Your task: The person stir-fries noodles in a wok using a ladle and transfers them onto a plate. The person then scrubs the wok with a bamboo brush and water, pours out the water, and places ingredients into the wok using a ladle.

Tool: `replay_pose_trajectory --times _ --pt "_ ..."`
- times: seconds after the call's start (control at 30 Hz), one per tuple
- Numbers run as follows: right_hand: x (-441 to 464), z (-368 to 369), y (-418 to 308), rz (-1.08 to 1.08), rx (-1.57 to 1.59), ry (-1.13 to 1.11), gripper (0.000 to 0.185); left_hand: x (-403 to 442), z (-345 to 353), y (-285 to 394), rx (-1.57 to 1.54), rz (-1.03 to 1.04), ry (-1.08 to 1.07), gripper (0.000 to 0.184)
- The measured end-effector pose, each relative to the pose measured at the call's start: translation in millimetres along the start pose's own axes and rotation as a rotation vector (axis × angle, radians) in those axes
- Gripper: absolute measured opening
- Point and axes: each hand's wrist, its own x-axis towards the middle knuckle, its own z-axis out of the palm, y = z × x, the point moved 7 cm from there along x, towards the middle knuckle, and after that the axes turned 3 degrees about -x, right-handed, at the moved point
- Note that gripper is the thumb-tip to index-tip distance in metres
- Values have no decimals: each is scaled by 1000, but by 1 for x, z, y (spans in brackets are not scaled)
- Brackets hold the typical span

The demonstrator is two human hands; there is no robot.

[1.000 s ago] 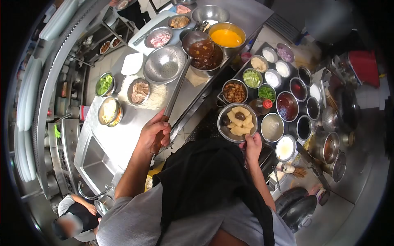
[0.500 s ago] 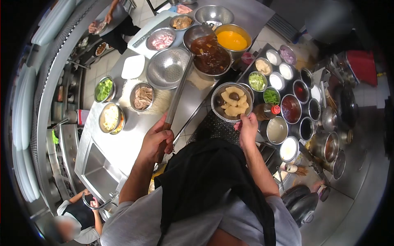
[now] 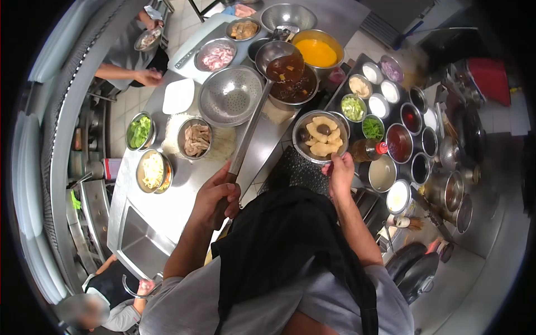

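Note:
My left hand (image 3: 216, 195) is wrapped round the wooden end of a long-handled ladle (image 3: 252, 124). The ladle's wide bowl holds brown sauce with yellowish bits and is over a metal pot of brown sauce (image 3: 295, 92). My right hand (image 3: 340, 174) grips the near rim of a metal bowl (image 3: 299, 146). Inside that bowl are pale slices (image 3: 325, 146) and dark round pieces that look like mushrooms (image 3: 323, 129). A red-capped bottle (image 3: 365, 149) stands just right of this bowl.
Left of the pot sits a perforated metal bowl (image 3: 223, 106); behind it is a pot of orange liquid (image 3: 315, 53). Several seasoning containers, including red sauce (image 3: 398, 142), crowd the right. A sink (image 3: 139, 234) is at lower left. Co-workers stand at upper left (image 3: 125, 61) and lower left (image 3: 111, 285).
The ladle's bowl has shifted slightly right and down over the pot. The co-worker at upper left has come further into view, one hand reaching toward the table and the other holding a bowl.

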Motion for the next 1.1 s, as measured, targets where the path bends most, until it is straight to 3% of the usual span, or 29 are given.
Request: replay_pose_trajectory --times 0.37,0.47,0.57,0.67,0.87,0.97,1.07,1.1 --pt "1 6 5 -11 -9 55 12 18 -15 4 543 78 89 82" --pt "2 4 4 -13 -2 59 12 20 -19 5 434 33 92 82" --pt "6 1 4 -17 12 64 12 16 -12 10 114 -43 5 81" --pt "7 4 3 -20 11 62 12 17 -15 10 107 -56 2 80" --pt "7 6 3 -14 6 69 12 33 -34 -1 894 100 172 76" --pt "4 6 4 -10 4 77 11 35 -40 1 1057 153 192 75" --pt "3 6 5 -8 23 86 11 30 -33 5 975 65 162 75" --pt "3 6 5 -7 32 88 11 28 -30 5 767 28 112 76"
